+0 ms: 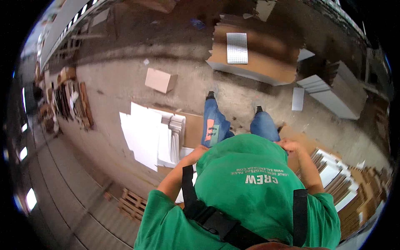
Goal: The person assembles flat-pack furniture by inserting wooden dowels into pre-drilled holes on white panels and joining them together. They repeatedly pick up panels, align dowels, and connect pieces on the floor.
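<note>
My left hand (197, 153) is at the left side of my green T-shirt (241, 166), touching its edge; the shirt partly hides its fingers. On the other side, my right hand (290, 146) is closed at the shirt's hem, fingers bent around the cloth. Just left of my legs lies a pile of white cardboard sheets (143, 133), some of them fanned out. Close to my right arm stand several upright white and brown cardboard sheets (333, 175) packed side by side.
Ahead is a large brown cardboard stack (260, 54) with a white patterned sheet (237, 48) on top. A small box (160, 80) sits ahead left. White stacked board (333, 93) leans at right. A wooden pallet (132, 204) and scrap cardboard (71, 102) lie leftward.
</note>
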A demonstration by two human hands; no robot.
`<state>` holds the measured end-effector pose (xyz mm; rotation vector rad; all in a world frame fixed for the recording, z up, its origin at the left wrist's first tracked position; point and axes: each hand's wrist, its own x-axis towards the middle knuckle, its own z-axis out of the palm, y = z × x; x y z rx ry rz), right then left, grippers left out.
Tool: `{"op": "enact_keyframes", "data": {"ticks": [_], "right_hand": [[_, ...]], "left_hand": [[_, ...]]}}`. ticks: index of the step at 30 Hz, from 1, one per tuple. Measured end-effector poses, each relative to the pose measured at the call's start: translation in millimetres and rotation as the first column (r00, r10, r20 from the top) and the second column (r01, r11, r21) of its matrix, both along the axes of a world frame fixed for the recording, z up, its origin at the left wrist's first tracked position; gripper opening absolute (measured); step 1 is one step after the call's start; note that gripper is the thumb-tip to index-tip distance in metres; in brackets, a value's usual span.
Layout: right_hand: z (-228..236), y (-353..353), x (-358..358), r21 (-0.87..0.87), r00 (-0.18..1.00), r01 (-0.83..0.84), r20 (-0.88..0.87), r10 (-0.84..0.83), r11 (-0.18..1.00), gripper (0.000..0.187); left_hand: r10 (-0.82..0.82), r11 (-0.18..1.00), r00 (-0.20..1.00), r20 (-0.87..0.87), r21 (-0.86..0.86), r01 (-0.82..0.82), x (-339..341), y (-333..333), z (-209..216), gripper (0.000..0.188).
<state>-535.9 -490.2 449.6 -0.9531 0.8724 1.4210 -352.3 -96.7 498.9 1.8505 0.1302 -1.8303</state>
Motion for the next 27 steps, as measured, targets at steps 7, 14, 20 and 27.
{"op": "enact_keyframes", "data": {"ticks": [7, 14, 20, 27], "right_hand": [[-115.7, 64.4, 114.4, -0.634, 0.783, 0.049, 0.504, 0.364, 0.771, 0.03], [-238.3, 50.7, 299.0, -0.689, 0.787, 0.486, 0.612, 0.072, 0.538, 0.061], [-356.8, 0.9, 329.8, -0.619, 0.692, 0.684, 0.719, -0.073, 0.387, 0.08], [-353.5, 29.5, 308.3, -0.137, 0.443, 0.776, 0.813, -0.377, 0.616, 0.02]], "left_hand": [[-0.644, 0.755, 0.7, -0.309, -0.109, 0.646, 119.4, 41.4, -73.7, 0.052], [-0.383, 0.893, 0.922, 0.049, -0.237, 0.383, 196.3, 9.2, -201.3, 0.041], [0.127, 0.934, 0.92, 0.371, -0.356, 0.015, 231.0, -99.1, -334.1, 0.032], [0.468, 0.716, 0.881, -0.068, -0.555, -0.423, 264.8, -166.8, -407.1, 0.036]]}}
